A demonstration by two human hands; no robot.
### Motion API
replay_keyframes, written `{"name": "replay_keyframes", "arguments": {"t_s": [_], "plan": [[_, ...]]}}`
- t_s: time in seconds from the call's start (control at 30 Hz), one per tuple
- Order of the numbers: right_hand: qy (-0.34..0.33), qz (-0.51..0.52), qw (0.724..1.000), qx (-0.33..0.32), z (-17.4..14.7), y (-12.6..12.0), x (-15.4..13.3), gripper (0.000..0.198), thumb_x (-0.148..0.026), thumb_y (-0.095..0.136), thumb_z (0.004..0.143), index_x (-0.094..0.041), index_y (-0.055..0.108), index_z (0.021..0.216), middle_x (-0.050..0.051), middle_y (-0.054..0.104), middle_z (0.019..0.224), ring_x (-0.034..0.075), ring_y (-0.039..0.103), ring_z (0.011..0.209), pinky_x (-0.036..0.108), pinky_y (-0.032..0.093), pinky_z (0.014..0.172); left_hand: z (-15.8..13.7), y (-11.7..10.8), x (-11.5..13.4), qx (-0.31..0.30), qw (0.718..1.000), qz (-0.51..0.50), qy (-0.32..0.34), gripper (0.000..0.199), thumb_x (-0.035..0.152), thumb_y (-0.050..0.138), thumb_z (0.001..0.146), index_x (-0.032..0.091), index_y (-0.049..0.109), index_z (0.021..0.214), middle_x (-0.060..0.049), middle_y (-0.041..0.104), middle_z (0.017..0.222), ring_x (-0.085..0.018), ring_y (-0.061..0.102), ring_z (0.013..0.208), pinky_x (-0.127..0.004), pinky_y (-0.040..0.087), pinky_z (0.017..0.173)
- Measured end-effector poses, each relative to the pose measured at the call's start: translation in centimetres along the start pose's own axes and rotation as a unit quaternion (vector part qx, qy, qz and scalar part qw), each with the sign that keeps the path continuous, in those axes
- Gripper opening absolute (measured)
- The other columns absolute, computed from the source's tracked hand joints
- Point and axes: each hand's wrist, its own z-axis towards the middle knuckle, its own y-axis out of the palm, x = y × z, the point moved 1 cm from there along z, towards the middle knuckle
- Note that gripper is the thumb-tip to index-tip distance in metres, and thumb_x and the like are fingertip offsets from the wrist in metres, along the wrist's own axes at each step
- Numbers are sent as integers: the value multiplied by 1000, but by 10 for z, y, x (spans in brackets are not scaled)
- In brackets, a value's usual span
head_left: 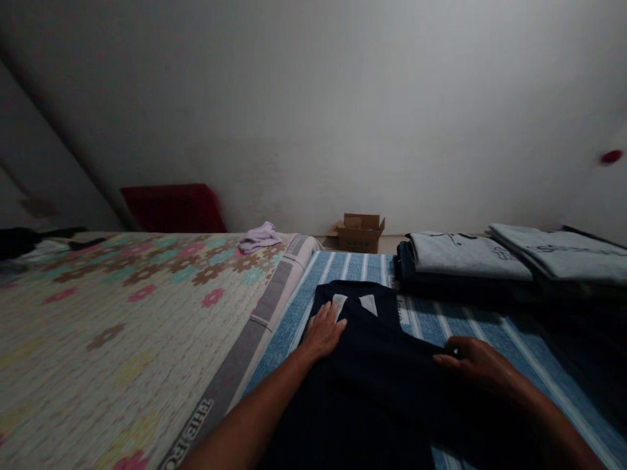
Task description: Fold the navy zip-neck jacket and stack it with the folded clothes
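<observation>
A dark garment [367,352] lies spread on a blue striped bed cover [345,264], close to that cover's left edge, its collar end pointing toward the far edge and its body running down out of view at the near side. Two pale patches [368,305] show near the collar. The cloth is under the left hand [324,331] and extends to the right hand [465,359], so it stretches between the two. The left hand rests palm down on the upper left part of the garment, flat, with the thumb held out from the fingers and the fingertips at one pale patch; it grips nothing. The right hand, lower and well apart from the left, is narrow: thumb and curled forefinger pinch the garment's right edge, while its other fingers are too dark to make out. Toward the far right corner of the striped cover, folded grey clothes [465,254] lie on dark folded cloth [455,286]. Beyond the far edge stands an open cardboard box [360,235]. To the left is a floral cover [166,346], with a pink cloth [259,238] near its far right corner.
</observation>
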Motion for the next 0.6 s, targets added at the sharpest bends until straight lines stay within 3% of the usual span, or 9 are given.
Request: {"name": "replay_keyframes", "arguments": {"t_s": [0.1,0.27,0.43,0.53,0.6], "plan": [[-1,25,999,-22,-8,-3,17,41,-56,51,77,-17,64,80,6,66,75,19,60,67,25,37,53,-2,6,2,-32,999,12,-24,70,54,23,87,12,17,143,-13,12,151,-25,7,138,-45,11,110],[7,74,996,-52,-23,-1,39,39,-55,55,73,-16,58,65,2,61,61,16,55,56,24,36,49,0,9,1,-38,999,17,-24,78,62,23,83,16,12,144,-12,7,151,-27,2,138,-47,8,109],[13,260,962,-78,-49,-8,25,42,-58,58,67,-18,61,82,5,67,79,22,63,70,26,46,57,1,9,3,-50,998,19,-28,83,66,24,80,14,14,144,-14,6,151,-28,0,138,-48,7,109],[2,273,961,-50,-60,-11,18,46,-57,59,65,-19,61,91,6,68,80,23,63,69,28,47,57,1,7,6,-56,998,15,-34,86,68,25,79,14,14,144,-14,4,151,-28,-1,138,-48,6,109],[4,244,969,-22,-64,-8,21,52,-53,62,62,-19,59,100,8,68,86,26,64,77,30,49,65,1,7,7,-57,998,13,-36,88,70,26,77,15,14,144,-15,4,151,-29,-1,138,-49,5,109]]}}
